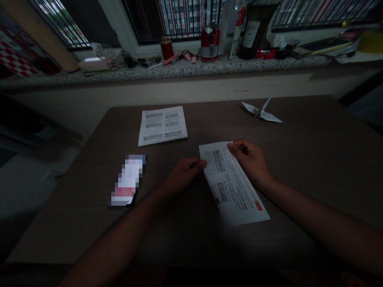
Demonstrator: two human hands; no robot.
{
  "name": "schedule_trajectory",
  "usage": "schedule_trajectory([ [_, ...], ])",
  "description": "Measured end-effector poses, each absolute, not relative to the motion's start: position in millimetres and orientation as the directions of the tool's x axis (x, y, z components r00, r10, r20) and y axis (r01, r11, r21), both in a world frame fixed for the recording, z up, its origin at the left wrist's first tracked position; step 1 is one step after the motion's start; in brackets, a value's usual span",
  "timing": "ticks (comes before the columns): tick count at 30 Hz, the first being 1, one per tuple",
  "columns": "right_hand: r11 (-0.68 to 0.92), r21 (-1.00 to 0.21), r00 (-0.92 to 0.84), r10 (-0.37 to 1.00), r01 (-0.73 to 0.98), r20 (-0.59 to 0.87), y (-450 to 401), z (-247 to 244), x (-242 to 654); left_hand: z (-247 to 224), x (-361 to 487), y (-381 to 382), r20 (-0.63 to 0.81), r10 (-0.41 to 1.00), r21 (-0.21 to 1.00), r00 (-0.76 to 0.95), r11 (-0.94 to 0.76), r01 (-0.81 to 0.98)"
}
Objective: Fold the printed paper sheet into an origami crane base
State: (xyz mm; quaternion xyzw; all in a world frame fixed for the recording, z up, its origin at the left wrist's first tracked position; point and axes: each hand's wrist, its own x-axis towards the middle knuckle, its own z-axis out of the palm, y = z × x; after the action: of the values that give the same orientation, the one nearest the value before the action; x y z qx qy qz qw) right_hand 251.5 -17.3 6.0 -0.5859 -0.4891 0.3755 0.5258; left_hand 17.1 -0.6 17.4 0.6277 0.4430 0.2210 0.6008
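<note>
Between my two hands is a printed sheet of paper [230,183], long and narrow, tilted with its near end toward the lower right. My left hand [190,169] pinches its left edge between thumb and fingers. At the far right corner, my right hand [251,159] grips the paper, thumb on top and fingers curled beneath. A second printed sheet [163,125] lies flat on the table beyond my left hand. Farther back on the right, a folded paper crane [261,113] rests with its wings spread.
A phone [127,181] with a lit, blurred screen lies on the dark wooden table [89,159], left of my left forearm. Behind the table, a granite windowsill [179,71] holds a red can [210,44], a dark tube [255,32], a small red jar [166,48] and assorted small items.
</note>
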Motion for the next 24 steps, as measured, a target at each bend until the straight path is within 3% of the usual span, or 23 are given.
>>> schedule_trajectory([
  [13,0.064,-0.979,0.266,0.957,0.193,0.114,-16.4,6.7,253.0,20.0,21.3,-6.4,-0.296,0.803,0.954,0.518,0.217,0.208],
  [20,0.074,-0.976,0.298,0.945,0.206,0.134,-15.6,10.7,252.0,23.2,22.0,-4.6,-0.234,0.833,0.962,0.501,0.126,0.241],
  [24,0.057,-0.974,0.323,0.938,0.218,0.127,-14.7,11.8,254.6,20.8,23.7,-7.2,-0.293,0.792,0.955,0.536,0.224,0.192],
])
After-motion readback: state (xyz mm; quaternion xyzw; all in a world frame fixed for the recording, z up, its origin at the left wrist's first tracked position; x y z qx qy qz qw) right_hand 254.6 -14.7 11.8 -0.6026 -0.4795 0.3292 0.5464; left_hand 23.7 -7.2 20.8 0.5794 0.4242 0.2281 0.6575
